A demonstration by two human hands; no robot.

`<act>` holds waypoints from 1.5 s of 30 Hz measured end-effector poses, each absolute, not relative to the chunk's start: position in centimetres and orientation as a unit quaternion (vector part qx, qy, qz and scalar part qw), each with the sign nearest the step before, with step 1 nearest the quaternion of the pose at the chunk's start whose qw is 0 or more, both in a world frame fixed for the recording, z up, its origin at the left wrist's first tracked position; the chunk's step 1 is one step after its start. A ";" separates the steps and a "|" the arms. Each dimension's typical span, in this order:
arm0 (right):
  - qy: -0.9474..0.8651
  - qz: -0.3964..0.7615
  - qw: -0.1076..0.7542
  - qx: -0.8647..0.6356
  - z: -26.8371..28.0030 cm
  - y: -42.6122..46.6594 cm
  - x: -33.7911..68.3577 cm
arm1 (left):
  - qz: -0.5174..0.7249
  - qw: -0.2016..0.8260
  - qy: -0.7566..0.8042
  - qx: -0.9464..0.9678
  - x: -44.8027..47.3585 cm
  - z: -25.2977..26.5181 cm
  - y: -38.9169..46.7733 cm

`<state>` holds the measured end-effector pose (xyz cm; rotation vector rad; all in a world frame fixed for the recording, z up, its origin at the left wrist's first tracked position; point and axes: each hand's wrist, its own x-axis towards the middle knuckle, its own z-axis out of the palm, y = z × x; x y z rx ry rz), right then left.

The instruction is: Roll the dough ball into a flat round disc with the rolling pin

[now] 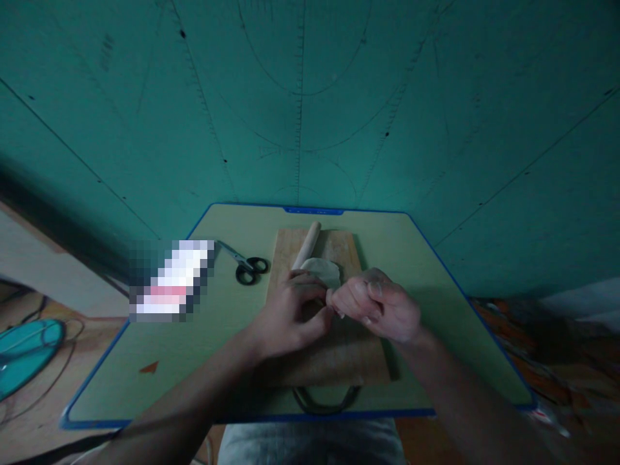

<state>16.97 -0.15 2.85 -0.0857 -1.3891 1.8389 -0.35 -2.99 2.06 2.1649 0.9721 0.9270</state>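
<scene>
A thin, pale, rounded sheet of dough (323, 270) shows just beyond my fingers, over the wooden board (334, 365). My left hand (295, 316) is curled at its near edge, fingers over the dough and thumb bent towards them. Close against its fingertips, my right hand (380, 303) is closed with the fingers folded in. A small pale bit shows under the right fingers; what they grip is hidden. Behind the left fingers a wooden rolling pin (309, 244) lies slanted on the board, its near end by the dough.
Black-handled scissors (249, 266) lie left of the board on a blue-edged table (217, 361). A blurred-out bright object (174, 281) is at the table's left edge. A small orange-brown scrap (149, 368) lies nearer. A green wall (300, 110) rises behind; a dark handle (327, 408) loops below the board.
</scene>
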 end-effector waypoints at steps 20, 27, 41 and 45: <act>-0.535 0.746 0.394 -0.034 3.3 -0.3 16.8 | 0.350 0.327 0.374 0.794 -0.4 2.4 -3.0; -0.529 0.748 0.400 -0.007 3.2 -0.3 16.8 | 0.344 0.339 0.365 0.796 -0.5 2.6 -3.0; -0.544 0.739 0.396 -0.038 3.4 -0.5 16.6 | 0.341 0.328 0.367 0.801 -0.4 2.5 -3.0; -0.547 0.738 0.392 -0.046 3.5 -0.5 16.6 | 0.338 0.329 0.373 0.799 -0.3 2.5 -3.0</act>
